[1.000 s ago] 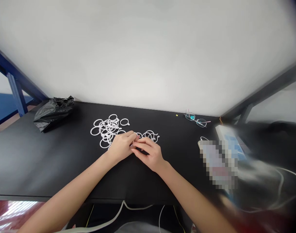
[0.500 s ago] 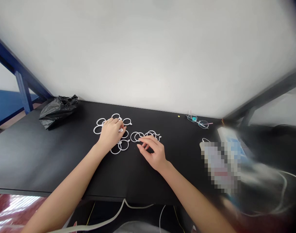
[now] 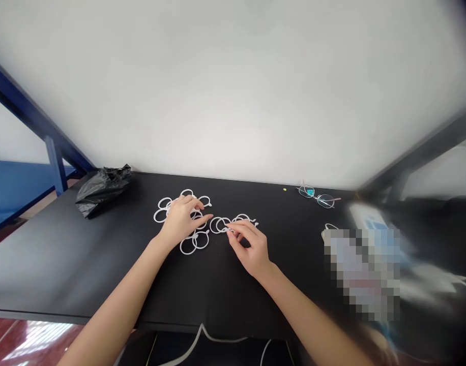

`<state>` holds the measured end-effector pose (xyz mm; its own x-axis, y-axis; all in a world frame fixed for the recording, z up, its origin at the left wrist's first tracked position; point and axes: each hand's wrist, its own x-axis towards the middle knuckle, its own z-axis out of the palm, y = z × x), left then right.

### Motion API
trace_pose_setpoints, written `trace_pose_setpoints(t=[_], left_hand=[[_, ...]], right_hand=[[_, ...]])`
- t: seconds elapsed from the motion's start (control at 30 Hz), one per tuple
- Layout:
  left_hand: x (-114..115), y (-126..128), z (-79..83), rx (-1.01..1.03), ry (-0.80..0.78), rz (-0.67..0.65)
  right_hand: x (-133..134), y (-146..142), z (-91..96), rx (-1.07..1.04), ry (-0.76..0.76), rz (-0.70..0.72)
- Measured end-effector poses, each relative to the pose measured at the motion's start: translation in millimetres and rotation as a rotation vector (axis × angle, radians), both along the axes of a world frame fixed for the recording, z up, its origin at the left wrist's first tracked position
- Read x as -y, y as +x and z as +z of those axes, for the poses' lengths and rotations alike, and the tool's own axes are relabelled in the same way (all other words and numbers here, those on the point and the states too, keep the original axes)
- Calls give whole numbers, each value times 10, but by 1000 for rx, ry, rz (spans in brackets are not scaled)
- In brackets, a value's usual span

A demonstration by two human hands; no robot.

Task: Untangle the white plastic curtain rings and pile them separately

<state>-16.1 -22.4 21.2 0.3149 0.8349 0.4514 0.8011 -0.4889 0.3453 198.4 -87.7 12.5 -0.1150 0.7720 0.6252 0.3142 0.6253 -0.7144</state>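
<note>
White plastic rings, each with a small tab, lie in two groups on the black table [image 3: 103, 274]. Over the left group of rings [image 3: 187, 253] rests my left hand [image 3: 179, 218], thumb and fingers apart, hiding several of them. My right hand [image 3: 252, 249] is at the smaller right group; its thumb and index finger pinch the tab side of a white ring [image 3: 210, 226]. That ring overlaps another one, and more rings [image 3: 241, 215] lie just behind the right fingers.
A crumpled black plastic bag [image 3: 103, 188] sits at the back left. Eyeglasses [image 3: 325, 201] and a tiny yellow bit [image 3: 284, 189] lie near the wall at the back right. Toward the right edge are a blurred-out phone-like object [image 3: 358, 274] and white cables. A cable [image 3: 187, 351] hangs at the front.
My right thumb and index finger have closed on a ring in the right group. The left hand's thumb has spread away from its fingers. The view has shifted slightly.
</note>
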Motion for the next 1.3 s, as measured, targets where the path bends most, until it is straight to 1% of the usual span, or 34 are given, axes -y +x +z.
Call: trace_pose_setpoints(t=[0.13,0.27,0.37,0.57,0.83,0.9,1.07,1.17,1.23,1.3], left_hand=[[81,95,12,-58,-71,-209],[177,213,-26,-89,-113,-278],[202,250,-62,-83,-144,-292],[179,242,-101,-83,-164,-291],[205,275,-68,-64,-147,-298],[216,291,-53,-41,-119,-304],[211,280,1,81,61,-302],[209,265,46,151,119,-324],[221,271,75,250,96,-314],[242,289,95,369,1,-274]], right_hand=[[-9,0,17,4,4,-32],[-21,1,21,10,18,-46],[-27,1,17,4,16,-46],[-28,-4,8,5,55,-42],[-40,6,4,-2,39,-54],[-42,8,1,1,35,-55],[-47,6,16,8,15,-86],[-48,4,22,5,-7,-95],[-48,5,17,4,-23,-95],[-47,9,9,-3,-40,-81]])
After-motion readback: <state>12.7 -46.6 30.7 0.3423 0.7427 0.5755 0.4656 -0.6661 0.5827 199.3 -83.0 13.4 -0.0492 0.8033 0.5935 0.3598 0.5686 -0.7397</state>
